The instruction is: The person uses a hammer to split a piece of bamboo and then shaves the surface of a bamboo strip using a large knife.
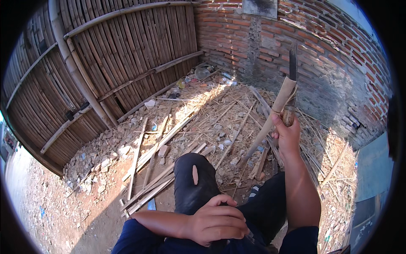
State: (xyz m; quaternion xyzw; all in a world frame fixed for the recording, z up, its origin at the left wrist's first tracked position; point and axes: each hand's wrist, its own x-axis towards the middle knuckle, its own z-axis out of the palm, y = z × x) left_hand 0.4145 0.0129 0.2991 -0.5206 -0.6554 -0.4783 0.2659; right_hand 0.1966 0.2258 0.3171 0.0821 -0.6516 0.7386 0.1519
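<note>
My right hand (287,137) is raised at the right, closed round the brown handle (288,116) of a machete. Its dark blade (293,63) points upward. A long, pale bamboo piece (275,108) slants down to the left in front of the blade's base, with my thumb against it. In my lap, my left hand (220,222) lies with its fingers curled over; whatever they may hold is hidden beneath. My bent knee (192,169) in torn dark trousers shows just beyond it.
Split bamboo strips (158,148) and rubble (101,169) cover the ground ahead. A bamboo-slat wall (135,46) stands at the left and a brick wall (313,38) at the back and right. Dry straw (338,169) and a bluish panel (372,169) are at the right.
</note>
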